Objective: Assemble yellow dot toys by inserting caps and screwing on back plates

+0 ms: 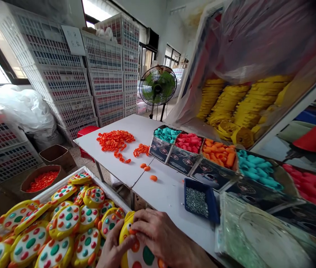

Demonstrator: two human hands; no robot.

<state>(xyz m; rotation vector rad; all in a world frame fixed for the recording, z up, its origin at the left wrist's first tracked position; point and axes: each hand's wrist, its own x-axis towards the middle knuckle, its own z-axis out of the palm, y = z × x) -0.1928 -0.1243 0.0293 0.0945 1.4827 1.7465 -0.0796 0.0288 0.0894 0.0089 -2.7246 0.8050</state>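
Observation:
At the bottom edge of the head view is a yellow animal-shaped toy (140,254) with a white face of coloured dots, partly cut off by the frame. My left hand (113,243) is closed around its left side, thumb lying across the front. My right hand (160,231) grips the upper right part, with bent fingers pressed near the toy's eye and orange piece; whether a small part is under the fingertips is hidden. Just left, a white crate (98,177) holds a pile of similar toys (63,219).
A white table (141,193) carries orange pieces (114,141), a dark blue tray (187,186) of screws and several boxes (184,162) of teal, pink and orange parts. Behind stand a fan (158,87), stacked yellow shells (255,100) and tall white crates (104,56). A carton (60,175) sits at left.

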